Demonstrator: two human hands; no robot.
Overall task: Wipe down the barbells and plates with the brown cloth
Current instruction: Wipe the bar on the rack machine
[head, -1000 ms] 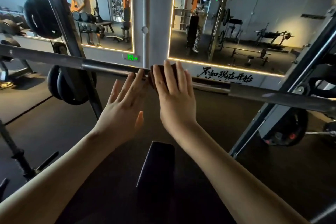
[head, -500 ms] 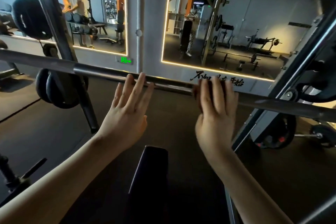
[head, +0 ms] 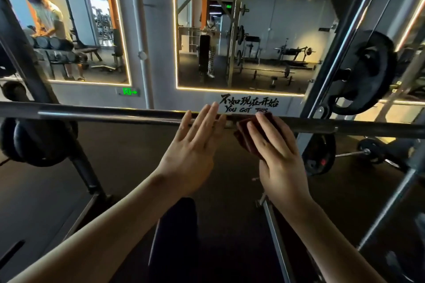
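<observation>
Now your flat right hand (head: 278,158) presses the limp brown cloth (head: 247,128) atop the rigid barbell (head: 115,114); your spread left hand (head: 193,149) steadies it.

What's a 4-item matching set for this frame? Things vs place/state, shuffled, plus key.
Things:
1. left hand
2. brown cloth
3. black plate
4. bench pad

Places/states:
a. hangs on the rack, upper right
b. fingers straight, at the barbell, holding nothing
c. bottom centre of view
d. pressed on the barbell under the right hand

Pairs: 1-b, 2-d, 3-a, 4-c.
</observation>
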